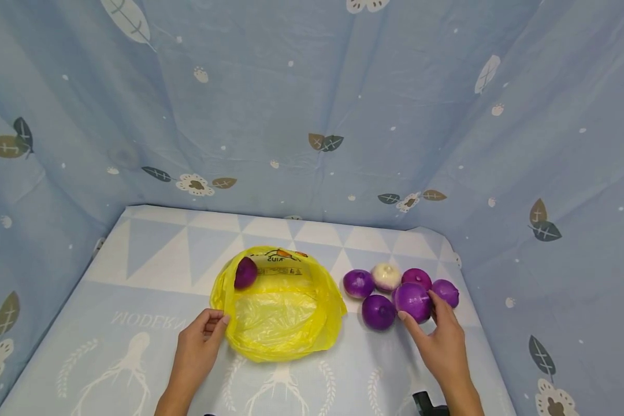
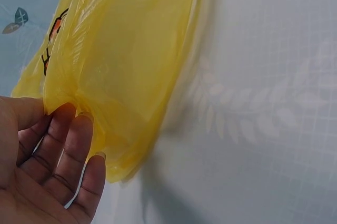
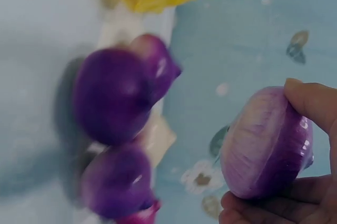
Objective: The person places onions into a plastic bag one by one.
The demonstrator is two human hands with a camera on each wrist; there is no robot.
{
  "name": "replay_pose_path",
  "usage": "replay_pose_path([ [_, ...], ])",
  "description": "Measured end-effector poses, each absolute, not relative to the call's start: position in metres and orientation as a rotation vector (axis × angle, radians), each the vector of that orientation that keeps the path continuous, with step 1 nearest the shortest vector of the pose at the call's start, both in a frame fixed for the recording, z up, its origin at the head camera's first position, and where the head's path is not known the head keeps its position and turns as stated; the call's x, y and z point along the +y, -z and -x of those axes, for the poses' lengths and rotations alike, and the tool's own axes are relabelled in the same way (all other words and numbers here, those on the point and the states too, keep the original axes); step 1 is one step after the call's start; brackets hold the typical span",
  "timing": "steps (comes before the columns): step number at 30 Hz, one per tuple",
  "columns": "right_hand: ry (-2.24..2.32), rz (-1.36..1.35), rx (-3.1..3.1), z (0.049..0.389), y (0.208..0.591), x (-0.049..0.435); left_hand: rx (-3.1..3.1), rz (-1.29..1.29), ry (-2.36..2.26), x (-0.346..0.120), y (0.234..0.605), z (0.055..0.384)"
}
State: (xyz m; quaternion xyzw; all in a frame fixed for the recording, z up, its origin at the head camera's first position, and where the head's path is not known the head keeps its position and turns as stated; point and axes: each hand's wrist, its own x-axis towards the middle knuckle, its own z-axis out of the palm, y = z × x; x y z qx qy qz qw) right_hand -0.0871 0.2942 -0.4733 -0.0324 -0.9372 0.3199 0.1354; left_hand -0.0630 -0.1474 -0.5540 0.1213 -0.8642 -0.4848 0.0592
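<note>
A yellow plastic bag [image 1: 275,341] lies on the table with its mouth wide, and one purple onion [image 1: 246,273] shows inside at its left. My left hand [image 1: 197,346] pinches the near left part of the bag's rim; the left wrist view shows thumb and fingertips on the gathered plastic [image 2: 126,76]. On the right, my right hand [image 1: 439,341] grips a purple onion [image 1: 413,301] between thumb and fingers. The right wrist view shows this onion's pale, streaked side [image 3: 258,145], held apart from the others. Several onions cluster around it, including a dark purple one [image 1: 378,312] and a whitish one [image 1: 386,277].
A patterned cloth [image 1: 156,300] covers the table. Blue curtains [image 1: 270,104] hang behind and at both sides. A black object [image 1: 427,403] sits by the right forearm at the bottom edge, partly out of view.
</note>
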Motion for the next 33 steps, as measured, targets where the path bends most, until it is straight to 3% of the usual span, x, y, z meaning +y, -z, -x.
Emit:
replay_pose_path([
  [33, -0.931, -0.656, -2.793, 0.119, 0.432, 0.19, -2.638, -0.313, 1.43, -0.148, 0.552, 0.066],
])
